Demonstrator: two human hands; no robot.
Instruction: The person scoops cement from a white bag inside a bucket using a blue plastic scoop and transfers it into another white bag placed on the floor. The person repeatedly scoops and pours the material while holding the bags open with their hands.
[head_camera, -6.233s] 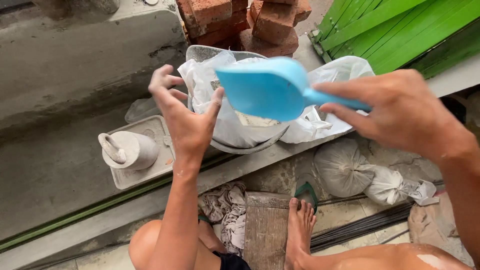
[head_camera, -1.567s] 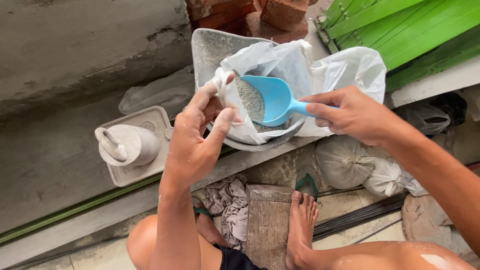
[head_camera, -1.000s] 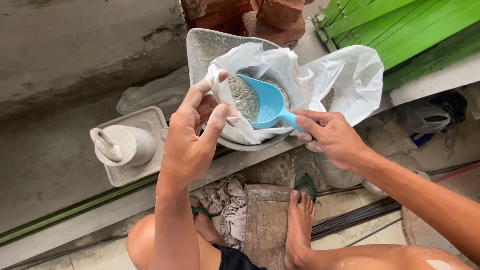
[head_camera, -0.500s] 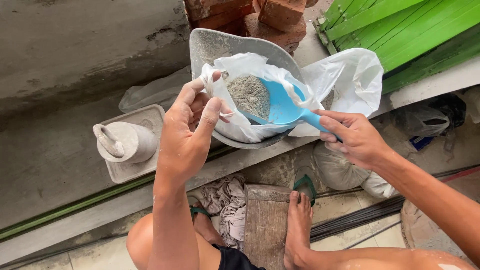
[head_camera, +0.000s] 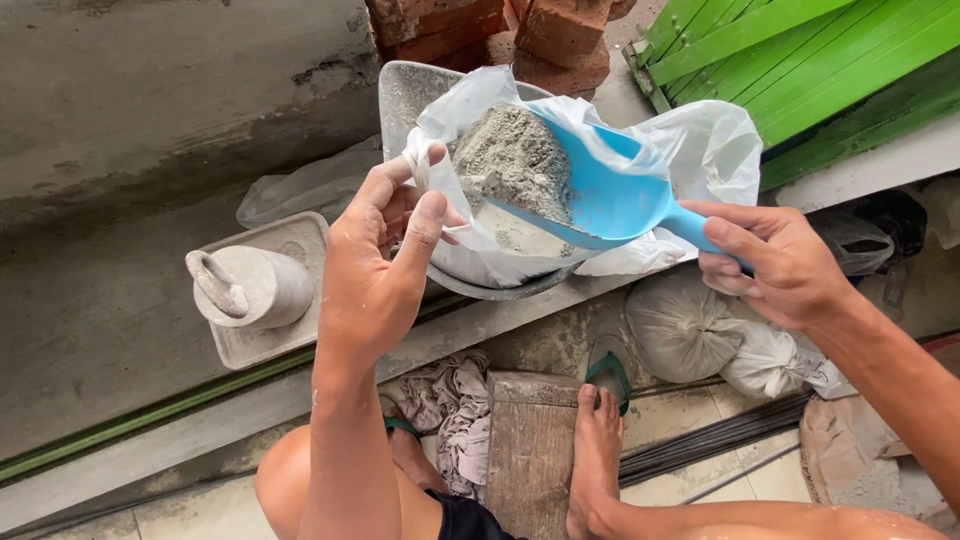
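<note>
**Scoop's loaded, bag's held open**

Nearest to you, at 6 o'clock, your bare foot (head_camera: 597, 450) rests by a wooden block (head_camera: 532, 450), with a crumpled rag (head_camera: 450, 415) just to its left. Moving up, your left hand (head_camera: 375, 275) is pinching the near edge of the white plastic bag (head_camera: 700, 150), thumb and fingers closed on the plastic and pulling it toward you. At 3 o'clock your right hand (head_camera: 780, 265) is wrapped around the handle of the blue scoop (head_camera: 610, 195), fingers curled shut on it. The scoop sits over the bag's mouth, heaped with grey powder (head_camera: 515, 160). The bag lies in a grey metal pan (head_camera: 410, 90) on the concrete ledge (head_camera: 520, 320). At 9 o'clock, a dusty mug (head_camera: 250, 287) lies on its side in a small tray (head_camera: 285, 240). Farther out, red bricks (head_camera: 550, 30) at 12 o'clock and green boards (head_camera: 800, 50) at 1 o'clock.
</note>
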